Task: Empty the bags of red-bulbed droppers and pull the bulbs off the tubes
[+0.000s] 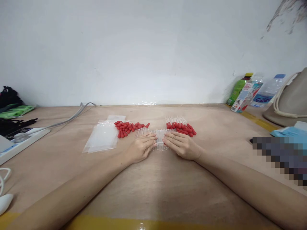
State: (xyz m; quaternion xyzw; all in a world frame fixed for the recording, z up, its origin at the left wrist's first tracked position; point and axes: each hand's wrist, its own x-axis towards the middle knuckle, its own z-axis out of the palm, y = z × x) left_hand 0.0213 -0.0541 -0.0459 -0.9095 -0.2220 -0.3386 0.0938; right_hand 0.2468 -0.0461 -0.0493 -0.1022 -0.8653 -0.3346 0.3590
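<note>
Several clear thin tubes (160, 140) lie side by side on the table at the centre. My left hand (143, 146) lies over their left part, fingers stretched out and close together. From the other side my right hand (182, 145) rests flat on their right part, its fingers extended toward my left hand. Beyond my left hand is a pile of red rubber bulbs (127, 127). More red bulbs (178, 126) lie beyond my right hand, with thin clear tips pointing away toward the wall. What lies under both palms is hidden.
Clear plastic bags (103, 137) lie left of the bulbs. A grey cable (69, 119) runs to a white power strip (26, 140) at far left. Bottles (240, 89), a carton (246, 95), a beige bag (291, 95) and a blurred dark object (280, 156) are at right.
</note>
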